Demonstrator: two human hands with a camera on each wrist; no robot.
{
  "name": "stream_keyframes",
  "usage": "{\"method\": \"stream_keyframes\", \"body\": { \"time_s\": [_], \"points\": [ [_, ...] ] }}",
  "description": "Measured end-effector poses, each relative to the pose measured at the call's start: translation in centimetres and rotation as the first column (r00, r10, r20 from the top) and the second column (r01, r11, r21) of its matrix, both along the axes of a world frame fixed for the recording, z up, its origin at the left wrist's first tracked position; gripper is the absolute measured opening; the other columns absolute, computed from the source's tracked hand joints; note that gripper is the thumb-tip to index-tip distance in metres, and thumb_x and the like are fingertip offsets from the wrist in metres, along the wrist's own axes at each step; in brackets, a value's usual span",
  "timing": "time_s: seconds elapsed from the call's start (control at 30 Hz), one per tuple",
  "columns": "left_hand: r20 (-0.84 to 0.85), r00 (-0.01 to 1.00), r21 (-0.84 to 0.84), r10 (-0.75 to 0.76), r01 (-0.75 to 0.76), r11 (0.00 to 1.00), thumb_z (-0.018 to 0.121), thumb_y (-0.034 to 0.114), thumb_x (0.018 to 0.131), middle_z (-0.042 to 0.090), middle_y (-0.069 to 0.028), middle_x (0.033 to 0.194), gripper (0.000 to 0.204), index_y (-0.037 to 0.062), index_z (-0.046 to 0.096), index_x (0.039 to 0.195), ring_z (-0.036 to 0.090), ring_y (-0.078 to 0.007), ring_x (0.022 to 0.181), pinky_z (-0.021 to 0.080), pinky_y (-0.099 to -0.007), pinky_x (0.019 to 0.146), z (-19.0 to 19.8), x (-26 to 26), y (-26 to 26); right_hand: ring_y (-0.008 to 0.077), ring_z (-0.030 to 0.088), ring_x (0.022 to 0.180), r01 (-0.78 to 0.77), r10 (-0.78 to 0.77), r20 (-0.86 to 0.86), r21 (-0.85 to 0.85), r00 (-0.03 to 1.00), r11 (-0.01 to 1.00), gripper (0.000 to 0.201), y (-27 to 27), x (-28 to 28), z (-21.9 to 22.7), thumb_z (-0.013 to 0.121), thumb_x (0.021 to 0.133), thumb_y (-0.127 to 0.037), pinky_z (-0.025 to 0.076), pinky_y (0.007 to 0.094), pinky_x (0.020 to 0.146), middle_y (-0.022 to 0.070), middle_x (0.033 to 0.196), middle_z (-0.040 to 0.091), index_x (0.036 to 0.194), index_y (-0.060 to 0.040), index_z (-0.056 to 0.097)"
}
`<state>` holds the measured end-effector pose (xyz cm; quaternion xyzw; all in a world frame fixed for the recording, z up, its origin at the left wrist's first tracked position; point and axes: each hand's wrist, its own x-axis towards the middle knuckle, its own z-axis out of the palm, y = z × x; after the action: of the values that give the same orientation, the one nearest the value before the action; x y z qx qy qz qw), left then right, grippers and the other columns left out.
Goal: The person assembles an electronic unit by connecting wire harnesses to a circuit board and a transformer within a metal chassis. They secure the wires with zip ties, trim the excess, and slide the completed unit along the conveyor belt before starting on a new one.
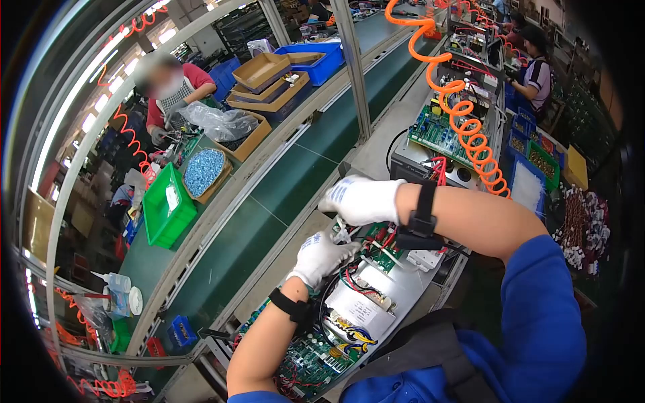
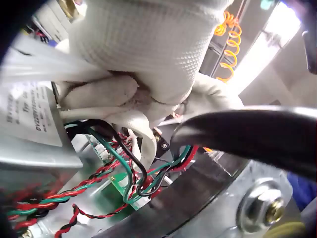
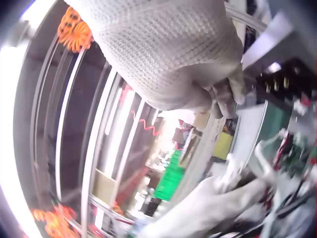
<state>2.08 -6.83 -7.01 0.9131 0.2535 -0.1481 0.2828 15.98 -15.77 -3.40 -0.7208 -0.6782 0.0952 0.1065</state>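
White-gloved, the left hand [image 1: 322,259] is over wiring at the middle of an open electronic unit. In the left wrist view its curled fingers [image 2: 101,93] grip a white cable [image 2: 146,144] that loops down beside black and green wires [image 2: 130,181]. The right hand [image 1: 363,200], also gloved, is raised just beyond the left, above the unit's far edge. Its fingers [image 3: 225,99] are curled, with nothing visible between them in the right wrist view. A labelled metal box [image 1: 361,305] and a green circuit board [image 1: 302,366] lie in the unit near the left forearm.
Another unit with a green board [image 1: 437,131] stands farther up the line, under a coiled orange hose [image 1: 470,127]. A green conveyor [image 1: 269,201] runs alongside. Beyond it are a green bin [image 1: 168,205], cardboard trays [image 1: 262,72] and a seated person.
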Motion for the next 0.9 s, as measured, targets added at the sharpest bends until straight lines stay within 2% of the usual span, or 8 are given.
{"method": "stream_keyframes", "body": {
  "time_s": [0.03, 0.1, 0.17, 0.23, 0.3, 0.37, 0.5, 0.9],
  "points": [
    [-0.012, 1.000, 0.008, -0.001, 0.002, 1.000, 0.075, 0.049, 0.073, 0.066, -0.0121, 0.070, 0.055, -0.0043, 0.067, 0.083, 0.062, -0.0176, 0.061, 0.050, -0.0337, 0.061, -0.5, -0.1, 0.1, 0.0351, 0.068, 0.087, -0.066, 0.064, 0.046, 0.048, 0.997, 0.997, 0.031, 0.0, -0.1, -0.6, 0.066, 0.070, -0.004, 0.054, 0.0404, 0.075, 0.0187, 0.091, 0.069, 0.101, -0.0025, 0.069],
    [0.144, 0.988, -0.132, 0.049, -0.029, 0.991, 0.073, 0.038, 0.074, 0.066, -0.0100, 0.068, 0.043, -0.0034, 0.068, 0.083, 0.062, -0.0175, 0.061, 0.049, -0.0327, 0.060, -1.8, -0.3, 0.6, 0.0347, 0.068, 0.083, -0.078, 0.095, 0.085, -0.187, 0.992, 0.979, 0.021, 0.5, -0.1, -0.3, 0.066, 0.070, -0.005, 0.054, 0.0403, 0.074, 0.0184, 0.086, 0.069, 0.091, -0.0023, 0.071],
    [0.106, 0.990, -0.156, 0.095, -0.078, 0.985, 0.070, 0.030, 0.074, 0.065, -0.0084, 0.066, 0.035, -0.0043, 0.067, 0.080, 0.061, -0.0146, 0.060, 0.048, -0.0309, 0.058, -2.4, -0.4, 1.3, 0.0345, 0.068, 0.081, -0.091, 0.101, 0.076, -0.123, 0.992, 0.988, 0.018, 0.1, 0.3, -0.7, 0.066, 0.071, -0.006, 0.054, 0.0404, 0.073, 0.0184, 0.083, 0.069, 0.088, -0.0021, 0.071],
    [0.111, 0.962, -0.464, 0.249, -0.172, 0.869, 0.070, 0.027, 0.075, 0.062, -0.0049, 0.062, 0.031, -0.0037, 0.066, 0.076, 0.056, -0.0105, 0.056, 0.045, -0.0294, 0.052, -0.2, -1.4, 0.3, 0.0344, 0.068, 0.079, -0.108, 0.112, 0.060, -0.068, 0.992, 0.992, 0.015, 0.0, 0.3, -1.0, 0.066, 0.071, -0.006, 0.054, 0.0406, 0.072, 0.0184, 0.081, 0.069, 0.085, -0.0019, 0.071],
    [0.119, 0.977, -0.336, 0.176, -0.128, 0.933, 0.070, 0.025, 0.080, 0.059, -0.0020, 0.059, 0.029, -0.0025, 0.066, 0.075, 0.052, -0.0075, 0.053, 0.041, -0.0282, 0.047, 0.9, -1.8, 0.4, 0.0338, 0.068, 0.080, -0.104, 0.116, 0.088, -0.123, 0.989, 0.987, 0.016, -0.2, 0.1, -0.5, 0.065, 0.072, -0.007, 0.054, 0.0401, 0.072, 0.0185, 0.081, 0.069, 0.085, -0.0010, 0.071],
    [0.204, 0.954, -0.550, 0.222, -0.076, 0.832, 0.069, 0.024, 0.084, 0.058, -0.0001, 0.057, 0.027, -0.0017, 0.067, 0.075, 0.051, -0.0074, 0.051, 0.039, -0.0276, 0.045, 1.0, -2.2, 0.4, 0.0335, 0.068, 0.081, -0.100, 0.117, 0.071, -0.205, 0.991, 0.974, 0.015, -0.3, -0.3, -0.2, 0.064, 0.074, -0.007, 0.054, 0.0400, 0.072, 0.0186, 0.082, 0.069, 0.085, -0.0010, 0.071],
    [0.216, 0.925, -0.563, 0.312, -0.143, 0.814, 0.066, 0.021, 0.088, 0.060, 0.0001, 0.060, 0.026, -0.0009, 0.066, 0.076, 0.052, -0.0068, 0.052, 0.039, -0.0267, 0.046, 0.7, -2.0, -0.3, 0.0339, 0.067, 0.078, -0.190, 0.217, 0.157, -0.172, 0.963, 0.967, 0.013, 0.0, -0.7, -1.6, 0.063, 0.074, -0.008, 0.053, 0.0406, 0.070, 0.0149, 0.078, 0.068, 0.084, -0.0050, 0.069],
    [0.247, 0.909, -0.527, 0.337, -0.165, 0.833, 0.060, 0.019, 0.090, 0.060, -0.0022, 0.067, 0.023, -0.0010, 0.062, 0.078, 0.053, -0.0112, 0.061, 0.044, -0.0322, 0.057, -1.8, -2.2, 0.3, 0.0334, 0.068, 0.081, -0.007, 0.026, 0.122, -0.154, 0.992, 0.988, 0.018, 0.0, -0.9, -2.9, 0.063, 0.073, -0.008, 0.053, 0.0402, 0.073, 0.0169, 0.080, 0.069, 0.088, -0.0037, 0.071]
  ]
}}
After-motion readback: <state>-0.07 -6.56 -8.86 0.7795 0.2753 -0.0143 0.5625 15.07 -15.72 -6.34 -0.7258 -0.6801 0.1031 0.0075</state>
